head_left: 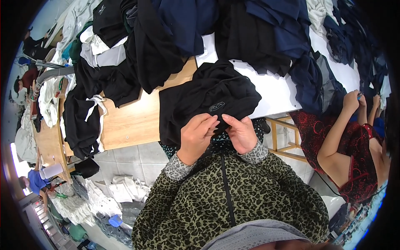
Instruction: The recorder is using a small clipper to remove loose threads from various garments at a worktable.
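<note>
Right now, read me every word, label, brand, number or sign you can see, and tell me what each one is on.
No words or numbers are readable here.
Black garment in front of you: a small pale outlined mark, too small to read.
Black garment at upper left: a small light mark, also too small.
I can make out no other lettering.

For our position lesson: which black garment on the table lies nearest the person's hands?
The black garment bearing a grey emblem, at the left hand and right hand; other black garments lie farther.
</note>
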Demonstrator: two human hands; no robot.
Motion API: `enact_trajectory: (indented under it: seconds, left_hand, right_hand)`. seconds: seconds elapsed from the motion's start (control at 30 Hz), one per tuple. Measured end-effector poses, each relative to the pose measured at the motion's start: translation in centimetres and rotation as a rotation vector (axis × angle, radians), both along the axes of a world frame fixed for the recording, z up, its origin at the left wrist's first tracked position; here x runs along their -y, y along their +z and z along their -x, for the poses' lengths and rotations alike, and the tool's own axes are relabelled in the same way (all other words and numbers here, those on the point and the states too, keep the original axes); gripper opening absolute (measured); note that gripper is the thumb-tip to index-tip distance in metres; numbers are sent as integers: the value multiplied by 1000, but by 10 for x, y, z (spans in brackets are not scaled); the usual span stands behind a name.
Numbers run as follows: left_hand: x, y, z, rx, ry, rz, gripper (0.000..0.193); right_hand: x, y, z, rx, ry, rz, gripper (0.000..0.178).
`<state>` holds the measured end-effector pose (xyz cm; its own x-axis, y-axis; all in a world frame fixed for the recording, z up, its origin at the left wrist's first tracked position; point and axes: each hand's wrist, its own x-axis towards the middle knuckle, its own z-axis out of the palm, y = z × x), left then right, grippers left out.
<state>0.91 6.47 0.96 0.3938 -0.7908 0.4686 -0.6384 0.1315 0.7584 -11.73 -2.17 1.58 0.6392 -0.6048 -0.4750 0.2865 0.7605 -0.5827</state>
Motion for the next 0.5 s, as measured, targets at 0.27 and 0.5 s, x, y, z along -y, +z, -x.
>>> enact_trajectory:
  seconds: [0.27,0.5]
  left_hand:
    - [5,3,-1,258,-17,-54,22]
    - [0,23,-16,-411,-39,-346,34]
  right_hand:
    - [4,-4,-1,-51,8,-57,13]
    - [5,-3,-2,-41,-16,-99,16]
